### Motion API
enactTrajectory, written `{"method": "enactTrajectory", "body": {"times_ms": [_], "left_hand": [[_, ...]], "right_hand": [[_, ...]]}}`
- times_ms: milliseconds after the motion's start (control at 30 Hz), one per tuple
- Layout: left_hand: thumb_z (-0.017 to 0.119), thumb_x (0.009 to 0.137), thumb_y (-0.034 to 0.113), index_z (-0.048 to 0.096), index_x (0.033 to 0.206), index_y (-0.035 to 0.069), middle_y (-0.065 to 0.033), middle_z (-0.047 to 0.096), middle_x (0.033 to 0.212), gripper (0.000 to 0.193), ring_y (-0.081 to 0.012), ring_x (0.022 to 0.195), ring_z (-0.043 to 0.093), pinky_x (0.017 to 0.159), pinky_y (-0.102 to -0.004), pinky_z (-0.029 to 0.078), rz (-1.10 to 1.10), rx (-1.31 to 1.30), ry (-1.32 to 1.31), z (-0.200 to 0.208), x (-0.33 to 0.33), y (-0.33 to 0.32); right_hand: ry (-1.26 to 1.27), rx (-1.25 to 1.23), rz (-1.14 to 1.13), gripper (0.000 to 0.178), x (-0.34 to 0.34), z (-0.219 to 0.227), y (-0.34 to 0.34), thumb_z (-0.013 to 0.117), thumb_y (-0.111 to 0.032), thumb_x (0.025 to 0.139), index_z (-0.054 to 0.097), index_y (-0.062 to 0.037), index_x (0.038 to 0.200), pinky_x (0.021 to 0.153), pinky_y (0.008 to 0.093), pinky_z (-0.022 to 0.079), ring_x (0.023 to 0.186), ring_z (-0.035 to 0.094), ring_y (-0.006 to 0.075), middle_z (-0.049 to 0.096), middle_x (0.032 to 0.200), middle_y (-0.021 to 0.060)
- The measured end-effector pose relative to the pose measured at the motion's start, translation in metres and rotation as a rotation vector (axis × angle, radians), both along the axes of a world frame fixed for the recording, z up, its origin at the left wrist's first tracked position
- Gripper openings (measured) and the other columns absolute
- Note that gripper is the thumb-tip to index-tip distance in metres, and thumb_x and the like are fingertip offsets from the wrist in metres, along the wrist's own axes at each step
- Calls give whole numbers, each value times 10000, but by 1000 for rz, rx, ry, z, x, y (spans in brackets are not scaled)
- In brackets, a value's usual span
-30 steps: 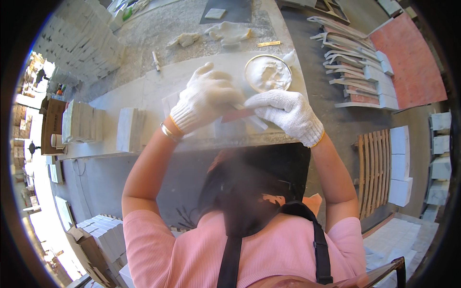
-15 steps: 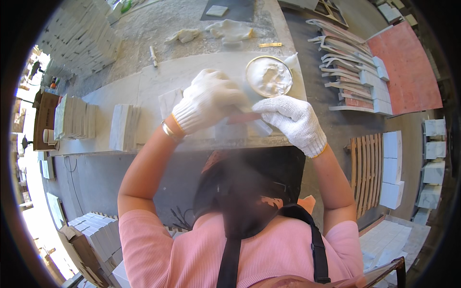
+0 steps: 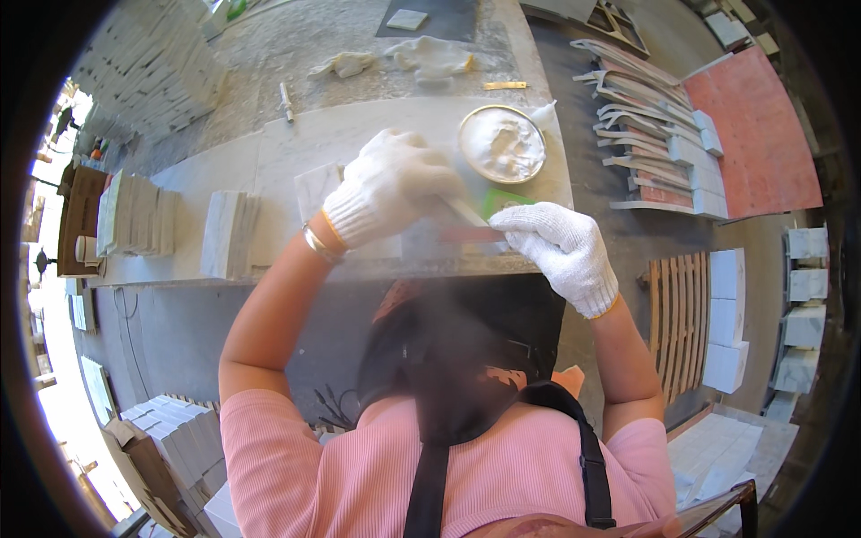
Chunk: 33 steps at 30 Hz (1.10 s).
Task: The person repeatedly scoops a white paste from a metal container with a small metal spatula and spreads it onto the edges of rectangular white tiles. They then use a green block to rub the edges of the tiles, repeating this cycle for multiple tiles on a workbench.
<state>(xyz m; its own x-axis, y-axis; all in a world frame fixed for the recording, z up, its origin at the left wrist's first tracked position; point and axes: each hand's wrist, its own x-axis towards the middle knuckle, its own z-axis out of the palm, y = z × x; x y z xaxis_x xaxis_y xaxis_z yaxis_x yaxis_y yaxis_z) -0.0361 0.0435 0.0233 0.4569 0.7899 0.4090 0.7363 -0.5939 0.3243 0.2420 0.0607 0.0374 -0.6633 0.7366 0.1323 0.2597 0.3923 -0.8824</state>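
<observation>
currently, both gloved hands work over the near edge of the counter (image 3: 202, 175); the right hand (image 3: 560, 251) has its fingers closed on the right end of a reddish strip (image 3: 471, 235); the left hand (image 3: 390, 184) is curled, palm down, beside a narrow white strip (image 3: 465, 212) that reaches toward the right fingers; blur prevents telling whether the left fingers grip it; both strips lie between the hands.

progress: work on the strips appears to be under way, neither having been set down; the amount done and the amount left cannot be read.

difference from the preceding frame: the right hand has shifted slightly rightward, away from the left; a green piece (image 3: 505, 202) now shows just beyond the right fingers; its grip, if any, cannot be told.

surroundings: a round dish (image 3: 464, 160) of white paste (image 3: 509, 148) sits beyond the right hand; a flat tile (image 3: 314, 193) lies beside the left wrist; standing tiles (image 3: 229, 233) are farther left; empty gloves (image 3: 430, 58) lie toward the far side.
</observation>
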Motion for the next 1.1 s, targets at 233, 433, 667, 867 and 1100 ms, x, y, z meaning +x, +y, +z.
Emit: {"method": "enactTrajectory", "body": {"times_ms": [233, 433, 667, 867, 1100], "left_hand": [[839, 681, 247, 764, 883, 205, 10, 702, 838, 220, -261, 856, 653, 760, -405, 484, 4, -17, -35, 1, 1, -2], [848, 685, 255, 765, 895, 195, -2, 704, 842, 234, -273, 846, 648, 765, -412, 488, 25, -33, -21, 1, 2, -4], [846, 679, 248, 767, 929, 173, -18, 722, 875, 273, -294, 870, 659, 772, -426, 504, 38, -2, -13, -1, 2, -6], [817, 703, 210, 766, 916, 170, -20, 723, 866, 223, -295, 870, 667, 782, -427, 516, 91, 28, 4, -1, 7, -13], [807, 707, 215, 761, 894, 180, -11, 718, 851, 196, -275, 861, 663, 769, -413, 505, 175, 1, 8, -2, 10, -23]], "right_hand": [[-22, 234, -51, 263, 4, 2, -11, 682, 31, 959, 747, -8, 1210, 819, 277, 576, 936, 718, 150, 760, 1036, 102], [-41, 91, -122, 336, 4, 3, -24, 631, 52, 970, 707, -6, 1292, 689, 259, 562, 755, 650, 96, 729, 908, 72], [-19, -29, -284, 300, -5, -4, -39, 685, -21, 940, 723, -30, 1238, 704, 346, 583, 747, 740, 241, 762, 976, 178], [-72, 206, -271, 351, -3, -3, -39, 639, 6, 971, 687, -35, 1317, 662, 290, 566, 717, 680, 152, 733, 891, 115], [-69, 128, -334, 326, -4, 3, -45, 660, -46, 959, 705, -57, 1282, 679, 349, 575, 706, 736, 257, 741, 858, 168]]}}
